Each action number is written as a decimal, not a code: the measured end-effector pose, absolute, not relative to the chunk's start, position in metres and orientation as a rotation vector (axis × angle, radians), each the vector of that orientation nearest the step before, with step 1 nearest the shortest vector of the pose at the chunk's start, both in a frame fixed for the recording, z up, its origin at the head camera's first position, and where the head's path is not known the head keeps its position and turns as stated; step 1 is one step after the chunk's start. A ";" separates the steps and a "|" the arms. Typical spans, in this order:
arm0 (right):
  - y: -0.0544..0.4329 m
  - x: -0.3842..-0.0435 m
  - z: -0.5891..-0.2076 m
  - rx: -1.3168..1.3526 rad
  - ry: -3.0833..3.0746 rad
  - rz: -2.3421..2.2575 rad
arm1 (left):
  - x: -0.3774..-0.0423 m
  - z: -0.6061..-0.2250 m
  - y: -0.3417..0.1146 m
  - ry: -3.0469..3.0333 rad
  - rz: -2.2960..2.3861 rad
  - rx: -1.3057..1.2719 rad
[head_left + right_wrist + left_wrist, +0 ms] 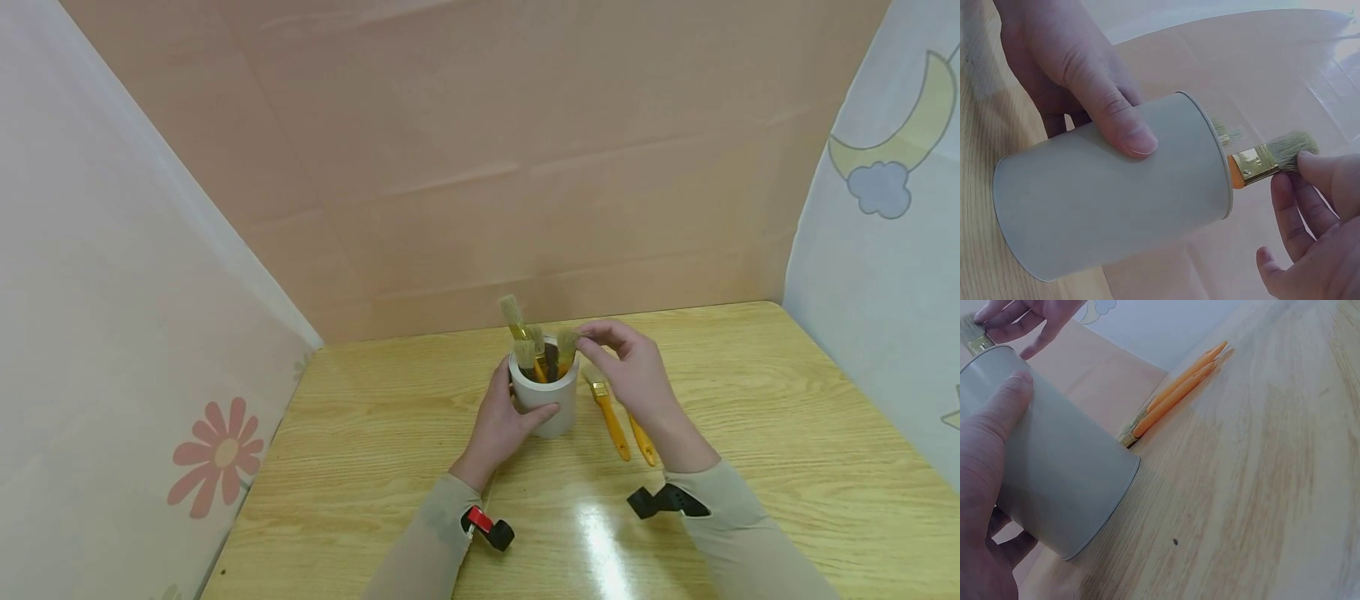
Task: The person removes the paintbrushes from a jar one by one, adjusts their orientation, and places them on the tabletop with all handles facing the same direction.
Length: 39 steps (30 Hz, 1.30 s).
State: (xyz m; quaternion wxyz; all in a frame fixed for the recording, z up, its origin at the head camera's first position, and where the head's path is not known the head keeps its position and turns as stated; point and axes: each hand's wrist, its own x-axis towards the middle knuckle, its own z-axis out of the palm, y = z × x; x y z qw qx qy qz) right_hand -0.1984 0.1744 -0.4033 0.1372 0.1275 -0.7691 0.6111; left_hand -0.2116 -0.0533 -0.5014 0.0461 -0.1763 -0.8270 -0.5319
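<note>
Holding cup (553, 395) in left grip (499, 417), pinching brush (1266, 160) in right grip (637, 375).
Two loose brushes (612, 425) lie on the desk (375, 458) below the right grip.

No legible text, brand, number or sign in any view. Paintbrush ferrule (1252, 165), right wrist view: small marks, too blurred to tell whether lettering. Orange brush handles (613, 427), head view: dark end spots, unreadable.

Plain beige long sleeves (423, 546) on both arms. Right wrist device (670, 502): black, blocky end. Left wrist device (501, 535): black, with red section (480, 519).
</note>
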 end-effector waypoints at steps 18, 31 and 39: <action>0.183 -0.193 -0.389 0.251 -1.909 1.941 | -0.210 -0.500 -0.053 -2.532 -1.675 -0.489; 0.194 -0.194 -0.381 0.213 -1.631 2.038 | -0.209 -0.501 -0.053 -2.539 -1.661 -0.491; 0.200 -0.195 -0.377 0.209 -1.533 2.060 | -0.211 -0.502 -0.054 -2.529 -1.671 -0.495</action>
